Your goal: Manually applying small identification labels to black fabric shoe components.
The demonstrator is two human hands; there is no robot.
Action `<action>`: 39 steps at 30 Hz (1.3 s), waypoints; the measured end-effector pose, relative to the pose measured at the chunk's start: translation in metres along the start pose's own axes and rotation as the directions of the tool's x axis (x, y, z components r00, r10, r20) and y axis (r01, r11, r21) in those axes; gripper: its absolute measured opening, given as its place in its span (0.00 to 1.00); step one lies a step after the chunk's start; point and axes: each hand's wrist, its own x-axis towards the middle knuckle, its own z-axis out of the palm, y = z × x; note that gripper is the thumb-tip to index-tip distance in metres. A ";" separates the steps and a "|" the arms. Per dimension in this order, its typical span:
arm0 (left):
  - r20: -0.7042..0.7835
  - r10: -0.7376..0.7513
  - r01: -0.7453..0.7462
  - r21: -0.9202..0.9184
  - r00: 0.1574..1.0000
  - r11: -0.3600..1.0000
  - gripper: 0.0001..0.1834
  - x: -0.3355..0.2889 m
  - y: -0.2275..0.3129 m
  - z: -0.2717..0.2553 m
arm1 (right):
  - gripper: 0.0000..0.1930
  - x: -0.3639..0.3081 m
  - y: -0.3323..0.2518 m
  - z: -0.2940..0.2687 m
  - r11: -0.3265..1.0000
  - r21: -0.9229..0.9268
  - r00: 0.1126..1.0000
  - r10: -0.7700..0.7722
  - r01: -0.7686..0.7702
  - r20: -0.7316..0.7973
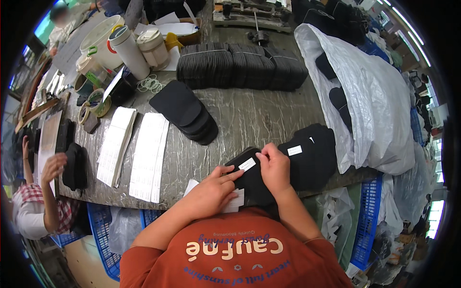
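Our left hand [213, 189] is lying palm down, index and middle fingertips resting at the left end of a small white label [247, 164] on a black flat piece [259, 186]; we are not able to tell whether its thumb is gripping anything. Slips of white paper [234, 201] are showing under that hand. Our right hand [274, 165] is holding thumb and forefinger narrow, by the upper right edge of the piece; we cannot tell whether anything is pinched between them. The piece is lying near the table's front edge, directly before us.

Surroundings, left to right: at far left we are seeing a co-worker's hand [54, 168] beside a black stack [74, 165]. Two stacks of printed white sheets [149, 156] are lying side by side on the table [259, 110]. Thin rubber bands [151, 84] are sitting above them, then overlapping black pieces [187, 113]. Behind, banded black bundles [240, 66] are standing in a row. Right of our right hand, a labelled black pile [309, 161] is lying close to a white sack [379, 96].
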 end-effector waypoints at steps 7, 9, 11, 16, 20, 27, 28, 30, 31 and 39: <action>-0.036 -0.046 0.046 -0.013 0.998 0.999 0.11 0.000 0.001 0.005 | 0.09 0.004 0.016 -0.023 0.990 0.140 0.990 0.028 -0.009 -0.139; -0.069 -0.071 0.067 -0.061 0.995 0.996 0.10 0.000 -0.002 0.005 | 0.09 0.016 0.023 -0.051 0.996 0.026 0.963 -0.073 0.083 -0.259; -0.099 -0.091 0.080 -0.113 0.991 0.990 0.09 0.003 -0.003 0.004 | 0.06 0.020 0.023 -0.079 0.987 -0.130 0.940 0.046 -0.095 -0.337; -0.252 -0.321 0.252 -0.270 0.913 0.929 0.09 0.008 -0.002 0.006 | 0.10 0.003 -0.014 -0.068 0.940 -0.241 0.968 -0.250 0.242 -0.004; -0.327 -0.406 0.340 -0.241 0.853 0.909 0.08 0.014 0.006 0.004 | 0.08 -0.026 -0.027 -0.024 0.959 0.274 0.947 -0.156 0.077 0.280; -0.121 -0.006 0.012 0.050 0.993 0.999 0.07 0.002 0.005 -0.016 | 0.04 -0.005 -0.022 -0.015 0.925 0.340 0.968 0.093 -0.171 0.233; -0.124 -0.009 0.015 0.049 0.992 0.999 0.07 0.002 0.006 -0.013 | 0.04 -0.004 -0.013 -0.008 0.921 0.331 0.963 0.127 -0.204 0.239; -0.055 0.009 -0.001 0.145 0.998 0.989 0.09 0.001 0.006 -0.008 | 0.04 -0.005 -0.004 -0.001 0.924 0.307 0.956 0.152 -0.227 0.251; -0.057 0.007 0.001 0.144 0.998 0.990 0.09 0.001 0.005 -0.008 | 0.04 -0.005 -0.002 0.001 0.926 0.283 0.949 0.178 -0.251 0.259; -0.047 0.005 0.000 0.111 0.999 0.994 0.11 0.001 0.002 -0.007 | 0.04 -0.007 0.003 0.011 0.925 0.271 0.945 0.193 -0.265 0.264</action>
